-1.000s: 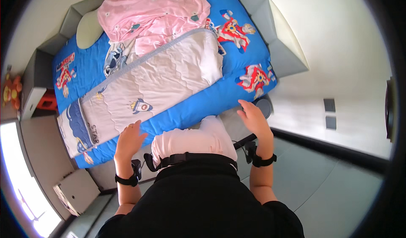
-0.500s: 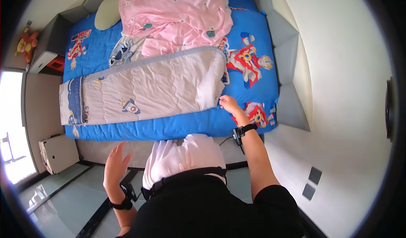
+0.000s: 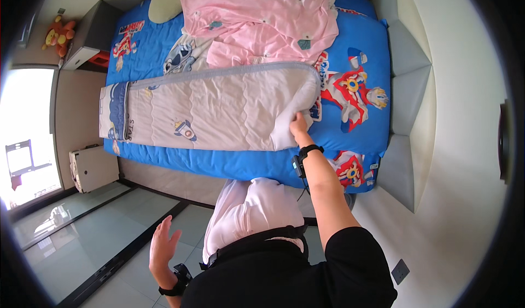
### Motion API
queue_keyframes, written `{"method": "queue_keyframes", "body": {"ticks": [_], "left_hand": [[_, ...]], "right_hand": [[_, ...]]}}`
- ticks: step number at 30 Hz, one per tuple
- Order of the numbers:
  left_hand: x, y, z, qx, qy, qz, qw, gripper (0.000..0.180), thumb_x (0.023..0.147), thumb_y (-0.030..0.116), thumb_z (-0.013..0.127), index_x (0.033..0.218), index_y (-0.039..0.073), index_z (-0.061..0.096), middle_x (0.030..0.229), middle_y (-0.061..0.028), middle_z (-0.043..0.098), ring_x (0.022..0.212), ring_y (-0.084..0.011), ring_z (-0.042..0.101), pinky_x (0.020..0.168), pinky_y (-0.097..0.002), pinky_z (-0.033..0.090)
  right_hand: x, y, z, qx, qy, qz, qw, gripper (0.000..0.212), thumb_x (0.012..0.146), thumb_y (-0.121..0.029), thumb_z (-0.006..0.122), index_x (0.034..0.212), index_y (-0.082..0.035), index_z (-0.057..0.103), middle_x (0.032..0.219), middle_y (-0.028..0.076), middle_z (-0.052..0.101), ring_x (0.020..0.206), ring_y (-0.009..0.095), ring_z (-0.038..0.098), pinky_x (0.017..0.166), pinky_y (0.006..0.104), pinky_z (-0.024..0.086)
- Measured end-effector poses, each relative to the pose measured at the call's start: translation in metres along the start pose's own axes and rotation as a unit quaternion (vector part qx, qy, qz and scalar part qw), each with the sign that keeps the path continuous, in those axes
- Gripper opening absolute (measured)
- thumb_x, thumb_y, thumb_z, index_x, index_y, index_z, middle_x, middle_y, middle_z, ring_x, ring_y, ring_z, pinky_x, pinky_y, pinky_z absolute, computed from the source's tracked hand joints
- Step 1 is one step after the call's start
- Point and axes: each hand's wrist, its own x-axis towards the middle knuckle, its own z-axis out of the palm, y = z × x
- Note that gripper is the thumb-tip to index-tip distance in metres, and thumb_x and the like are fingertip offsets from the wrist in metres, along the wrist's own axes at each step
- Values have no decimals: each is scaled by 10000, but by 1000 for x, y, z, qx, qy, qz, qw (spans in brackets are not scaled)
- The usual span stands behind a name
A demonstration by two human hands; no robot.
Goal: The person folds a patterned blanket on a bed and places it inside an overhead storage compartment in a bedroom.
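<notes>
A folded light-grey quilt with a grey border and a small rocket print lies lengthwise across the near part of the bed. My right hand is at its right end with the fingers curled into the fabric, which bunches up around them; the fingertips are partly hidden. My left hand hangs over the floor at the lower left, fingers stretched and thumb apart, holding nothing. Under the quilt is a blue padded bedspread with red and white cartoon figures. Each of my wrists wears a black strap with a small device.
Behind the quilt a crumpled pink blanket and a pale green pillow lie on the bed. Grey padded panels edge its right side. A white suitcase stands at the left, and a plush toy sits farther back.
My right hand has moved from beside the quilt's near right corner onto its right end, and the fabric there has shifted and bunched. The whole view has shifted, with the bed appearing farther right.
</notes>
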Motion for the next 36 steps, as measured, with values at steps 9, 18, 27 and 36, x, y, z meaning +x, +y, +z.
{"method": "queue_keyframes", "body": {"ticks": [9,18,27,36], "left_hand": [[7,23,1,16,9,15,1000,427,710,174,551,1075,3,412,993,-165,500,929,-293,469,786,-327,371],[8,25,2,29,1,13,999,430,680,127,553,1067,0,415,990,-172,498,921,-304,467,780,-332,372],[23,36,1,31,-4,32,999,431,682,118,556,1071,1,412,1000,-165,495,921,-302,467,782,-333,372],[26,38,-5,52,-6,51,997,415,704,146,545,1073,9,414,1007,-165,493,924,-303,466,785,-334,371]], "right_hand": [[-8,-39,-16,-136,-11,-185,973,270,712,-75,399,968,-52,480,981,188,470,868,319,479,724,378,404],[5,-18,-66,-346,-309,-102,880,346,628,-152,564,937,-4,519,869,187,545,839,304,513,739,379,407],[-32,20,-87,-403,-230,-153,873,204,658,-181,541,840,-94,518,826,132,562,800,306,529,668,400,427],[21,37,-49,-111,-79,-36,990,393,608,-131,583,982,-68,478,1029,131,484,940,279,462,779,339,366]]}}
